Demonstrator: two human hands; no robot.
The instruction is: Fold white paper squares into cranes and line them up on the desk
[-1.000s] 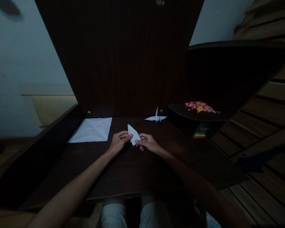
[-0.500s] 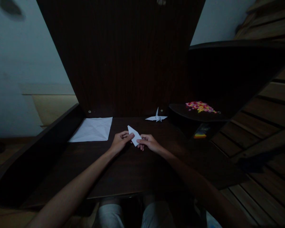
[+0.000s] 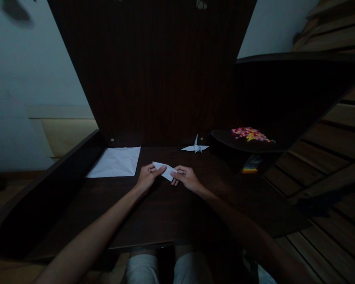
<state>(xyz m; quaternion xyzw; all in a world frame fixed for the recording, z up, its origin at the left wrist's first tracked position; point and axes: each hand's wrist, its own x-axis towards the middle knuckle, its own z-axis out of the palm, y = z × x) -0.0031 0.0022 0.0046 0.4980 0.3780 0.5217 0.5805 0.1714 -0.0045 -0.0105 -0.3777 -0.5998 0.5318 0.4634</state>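
Observation:
A small piece of folded white paper [image 3: 167,173] is held just above the dark desk between my two hands. My left hand [image 3: 148,176] pinches its left part, thumb on top and fingers underneath. On the other end, my right hand [image 3: 186,178] grips the lower right corner between thumb and fingers. The paper lies slantwise, its pointed end toward the upper left; its underside is hidden. Behind my right hand stands a folded white paper crane [image 3: 196,148] with its wings spread. To the left of my hands lie flat white paper sheets [image 3: 118,161] with crease lines.
A corner shelf [image 3: 225,140] at the right bears a pile of small pink, red and yellow pieces [image 3: 251,134]. Under it is a small item with a yellow-orange edge [image 3: 249,170]. A raised side panel [image 3: 53,183] bounds the desk [image 3: 154,213] on the left.
The folded paper has turned counterclockwise, so its pointed end now lies farther left and lower. Both hands keep hold of it. The crane and sheets stay where they were.

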